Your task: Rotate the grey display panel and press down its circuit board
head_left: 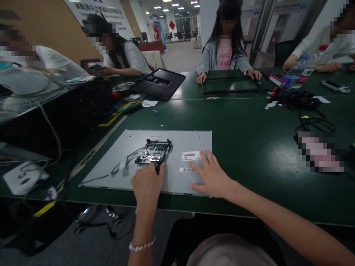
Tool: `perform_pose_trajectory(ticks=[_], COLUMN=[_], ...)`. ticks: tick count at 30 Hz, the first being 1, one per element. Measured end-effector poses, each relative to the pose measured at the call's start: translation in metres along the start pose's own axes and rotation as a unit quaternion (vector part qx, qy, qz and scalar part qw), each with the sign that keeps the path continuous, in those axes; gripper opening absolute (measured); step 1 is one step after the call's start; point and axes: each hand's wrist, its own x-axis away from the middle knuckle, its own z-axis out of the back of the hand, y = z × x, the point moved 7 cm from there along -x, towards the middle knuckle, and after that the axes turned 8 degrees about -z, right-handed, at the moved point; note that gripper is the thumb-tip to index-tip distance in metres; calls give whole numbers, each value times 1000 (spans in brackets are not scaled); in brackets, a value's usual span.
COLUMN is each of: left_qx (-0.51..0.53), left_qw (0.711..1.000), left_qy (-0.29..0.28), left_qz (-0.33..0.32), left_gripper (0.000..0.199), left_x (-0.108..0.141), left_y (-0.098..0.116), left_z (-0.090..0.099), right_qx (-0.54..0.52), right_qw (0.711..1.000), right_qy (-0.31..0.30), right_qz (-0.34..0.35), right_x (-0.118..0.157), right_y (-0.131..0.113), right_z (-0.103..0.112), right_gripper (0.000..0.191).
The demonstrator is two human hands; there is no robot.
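Observation:
A flat grey display panel (111,162) lies back side up near the table's front edge. On it sits a circuit board in a black bracket (154,151), with thin cables (118,168) running left across the panel. My left hand (146,184) has its fingers curled over the near edge of this board; the fingertips are partly hidden. Fingers spread, my right hand (212,177) rests on the panel's right side beside a white label (190,156) and a small barcode sticker (186,170). It holds nothing.
Across the green table (249,147), a person's hands touch a black frame (230,90). A black plastic housing (161,83) and coloured wires (124,107) lie at the back left. Bottles (295,70), a black cable heap (294,98) and a blurred phone-like object (318,151) are at right.

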Motion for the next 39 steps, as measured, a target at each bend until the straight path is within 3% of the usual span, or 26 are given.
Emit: perform_pose_trajectory(ticks=[3, 8, 11, 13, 16, 23, 26, 29, 32, 34, 38, 39], left_qx=[17, 25, -15, -32, -33, -37, -43, -48, -41, -28, -3, 5], left_qw=[999, 993, 990, 990, 992, 998, 998, 997, 998, 998, 990, 988], left_qy=[20, 58, 100, 114, 116, 46, 39, 34, 36, 53, 129, 124], left_qz=[23, 102, 94, 74, 35, -17, -35, -41, -36, -22, 64, 86], left_gripper=[55, 66, 71, 69, 61, 54, 52, 52, 53, 53, 52, 56], left_x=[-34, -91, -97, -89, -68, -21, -8, -1, -3, -13, -52, -64], left_y=[-46, -164, -192, -185, -148, -53, -29, -18, -25, -45, -122, -146], left_z=[6, 43, 68, 74, 68, 22, 11, 10, 17, 23, 31, 28], right_qx=[-2, -13, -22, -26, -30, -31, -29, -31, -33, -32, -28, -29], right_qw=[1000, 1000, 1000, 1000, 1000, 999, 1000, 1000, 999, 999, 999, 999], right_qy=[-1, -3, -5, -7, -9, -8, -4, -3, -9, -16, -17, -15], right_qz=[1, 0, 2, 1, 0, 0, -2, -5, -5, -5, -6, -6], right_x=[1, 3, 2, 1, 0, -2, -4, -6, -7, -7, -7, -7], right_y=[0, 1, 3, 4, 6, 4, 3, 2, 2, 2, 3, 3], right_z=[1, 1, 1, 0, -1, -1, -2, -2, -3, -5, -6, -6], right_gripper=[81, 80, 80, 80, 80, 79, 78, 78, 78, 78, 77, 77])
